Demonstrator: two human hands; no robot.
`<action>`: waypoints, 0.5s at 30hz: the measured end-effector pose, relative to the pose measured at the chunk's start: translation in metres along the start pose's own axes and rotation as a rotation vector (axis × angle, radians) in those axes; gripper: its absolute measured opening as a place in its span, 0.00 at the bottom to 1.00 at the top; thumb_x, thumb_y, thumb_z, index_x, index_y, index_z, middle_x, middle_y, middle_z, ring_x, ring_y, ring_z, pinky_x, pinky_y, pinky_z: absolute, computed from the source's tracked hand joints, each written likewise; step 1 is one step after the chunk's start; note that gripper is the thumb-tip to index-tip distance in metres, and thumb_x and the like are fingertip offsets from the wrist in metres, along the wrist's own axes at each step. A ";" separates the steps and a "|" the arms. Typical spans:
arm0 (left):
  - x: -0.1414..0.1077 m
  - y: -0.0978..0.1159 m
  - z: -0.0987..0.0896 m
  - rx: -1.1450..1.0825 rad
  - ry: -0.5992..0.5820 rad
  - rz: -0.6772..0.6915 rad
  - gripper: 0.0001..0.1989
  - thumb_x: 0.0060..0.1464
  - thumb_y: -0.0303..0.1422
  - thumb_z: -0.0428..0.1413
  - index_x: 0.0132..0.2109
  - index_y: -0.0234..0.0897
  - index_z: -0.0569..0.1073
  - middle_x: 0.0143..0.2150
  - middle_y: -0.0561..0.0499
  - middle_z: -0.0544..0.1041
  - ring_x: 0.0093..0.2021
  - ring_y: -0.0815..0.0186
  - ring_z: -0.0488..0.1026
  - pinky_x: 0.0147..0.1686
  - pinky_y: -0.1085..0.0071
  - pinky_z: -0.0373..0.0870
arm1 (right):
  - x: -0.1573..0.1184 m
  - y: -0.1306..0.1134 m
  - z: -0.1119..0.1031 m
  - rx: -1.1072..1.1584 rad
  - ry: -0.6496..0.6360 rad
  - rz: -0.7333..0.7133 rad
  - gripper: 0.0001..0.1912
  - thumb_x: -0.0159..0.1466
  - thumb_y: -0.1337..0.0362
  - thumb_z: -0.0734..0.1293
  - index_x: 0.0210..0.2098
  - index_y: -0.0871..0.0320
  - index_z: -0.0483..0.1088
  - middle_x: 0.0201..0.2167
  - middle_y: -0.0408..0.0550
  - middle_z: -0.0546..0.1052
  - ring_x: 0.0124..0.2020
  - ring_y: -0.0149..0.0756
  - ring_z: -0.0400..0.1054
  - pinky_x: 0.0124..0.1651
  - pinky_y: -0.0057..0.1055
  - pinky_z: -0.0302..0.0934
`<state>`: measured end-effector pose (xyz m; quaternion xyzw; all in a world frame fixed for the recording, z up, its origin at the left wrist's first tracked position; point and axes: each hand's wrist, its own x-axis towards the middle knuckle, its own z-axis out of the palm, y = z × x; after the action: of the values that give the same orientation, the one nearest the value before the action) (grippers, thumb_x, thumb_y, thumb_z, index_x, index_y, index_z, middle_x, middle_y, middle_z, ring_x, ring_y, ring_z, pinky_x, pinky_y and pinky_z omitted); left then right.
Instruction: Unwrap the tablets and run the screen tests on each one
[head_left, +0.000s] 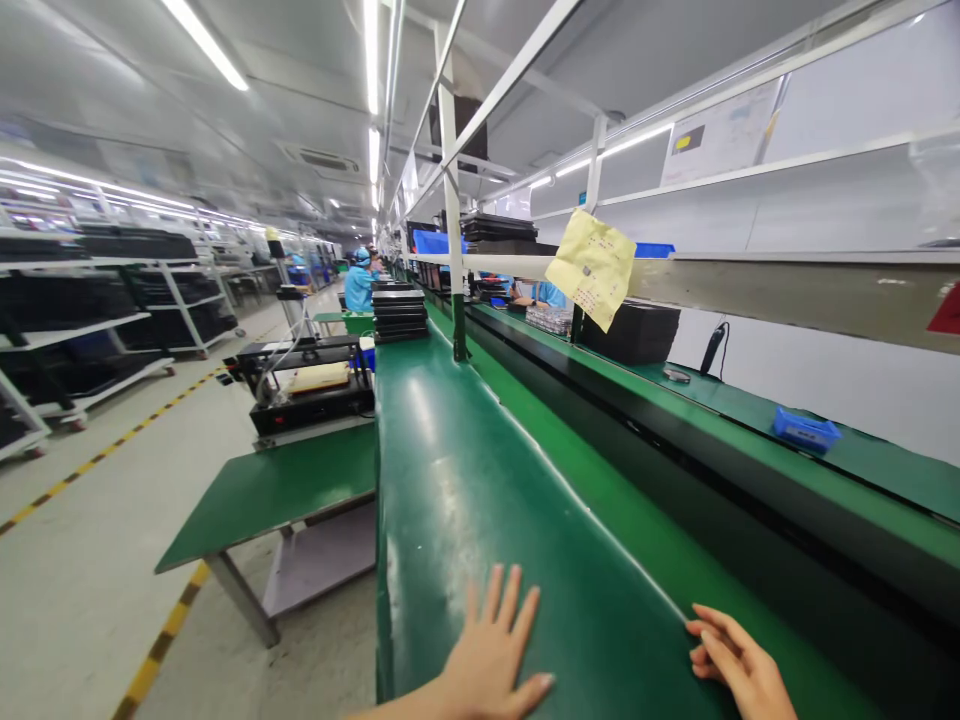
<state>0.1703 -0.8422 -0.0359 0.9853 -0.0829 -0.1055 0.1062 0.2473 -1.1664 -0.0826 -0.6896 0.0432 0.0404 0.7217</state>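
My left hand (pixel 491 655) is spread over the green bench top (pixel 450 470), palm down, its fingers apart and nothing in it. Slight blur softens the fingertips. On the right, my right hand (pixel 739 665) is at the bench's pale long edge (pixel 592 510). Its fingers are curled in towards the thumb at that edge. What lies between them, if anything, does not show.
Stacked black trays (pixel 400 315) stand farther down the bench, near a white post (pixel 451 200). A green conveyor belt (pixel 555 430) runs alongside. Beyond it sits a blue box (pixel 806 430). A yellow sheet (pixel 592 268) hangs from the rail. A person in blue (pixel 360 285) is farther off.
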 end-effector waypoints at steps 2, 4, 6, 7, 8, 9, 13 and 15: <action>0.025 0.027 0.000 -0.081 -0.012 0.225 0.46 0.53 0.62 0.38 0.69 0.37 0.43 0.69 0.32 0.34 0.68 0.41 0.26 0.58 0.30 0.27 | -0.001 -0.001 0.004 -0.028 0.035 -0.002 0.39 0.41 0.41 0.75 0.43 0.63 0.70 0.36 0.56 0.78 0.30 0.40 0.72 0.35 0.34 0.71; 0.052 0.056 0.001 -0.166 0.057 0.391 0.45 0.55 0.61 0.37 0.69 0.34 0.45 0.69 0.29 0.34 0.69 0.43 0.26 0.59 0.33 0.25 | 0.001 0.004 0.006 -0.062 0.067 -0.019 0.37 0.40 0.41 0.74 0.40 0.62 0.72 0.34 0.55 0.79 0.29 0.41 0.72 0.33 0.33 0.70; 0.073 0.080 0.005 -0.223 0.103 0.376 0.50 0.52 0.63 0.37 0.69 0.28 0.45 0.68 0.23 0.33 0.68 0.39 0.24 0.58 0.32 0.24 | 0.004 0.013 0.005 -0.099 0.081 -0.048 0.34 0.41 0.42 0.73 0.39 0.60 0.73 0.34 0.54 0.79 0.29 0.40 0.72 0.32 0.32 0.70; 0.081 0.090 0.008 -0.248 0.116 0.334 0.51 0.52 0.63 0.37 0.68 0.26 0.46 0.67 0.22 0.33 0.67 0.38 0.23 0.58 0.32 0.23 | 0.006 0.018 0.004 -0.116 0.088 -0.059 0.33 0.42 0.43 0.73 0.40 0.60 0.73 0.35 0.54 0.79 0.29 0.40 0.72 0.33 0.32 0.70; 0.086 0.097 0.010 -0.268 0.125 0.308 0.51 0.52 0.63 0.37 0.68 0.25 0.46 0.67 0.22 0.33 0.67 0.37 0.23 0.58 0.31 0.23 | 0.007 0.022 0.003 -0.131 0.093 -0.063 0.32 0.43 0.43 0.72 0.40 0.59 0.74 0.35 0.54 0.79 0.29 0.39 0.72 0.33 0.32 0.70; 0.090 0.102 0.013 -0.286 0.131 0.284 0.51 0.52 0.63 0.37 0.68 0.25 0.45 0.68 0.22 0.33 0.66 0.36 0.23 0.58 0.30 0.22 | 0.008 0.025 0.001 -0.143 0.102 -0.062 0.32 0.44 0.43 0.72 0.40 0.59 0.74 0.35 0.53 0.79 0.29 0.39 0.72 0.33 0.31 0.70; 0.090 0.102 0.019 -0.339 0.142 0.300 0.49 0.54 0.61 0.38 0.68 0.25 0.46 0.68 0.24 0.32 0.66 0.36 0.22 0.57 0.29 0.22 | 0.006 0.032 -0.007 -0.195 0.169 0.009 0.33 0.41 0.43 0.72 0.41 0.57 0.73 0.36 0.52 0.79 0.31 0.41 0.73 0.35 0.29 0.71; 0.088 0.099 0.021 -0.361 0.152 0.316 0.49 0.54 0.61 0.39 0.68 0.25 0.45 0.68 0.24 0.32 0.66 0.36 0.21 0.58 0.29 0.22 | 0.005 0.036 -0.013 -0.236 0.216 0.045 0.34 0.40 0.43 0.72 0.42 0.56 0.73 0.37 0.51 0.79 0.33 0.42 0.74 0.36 0.28 0.71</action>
<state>0.2363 -0.9582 -0.0499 0.9302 -0.2077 -0.0265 0.3016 0.2481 -1.1773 -0.1191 -0.7688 0.1312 -0.0129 0.6258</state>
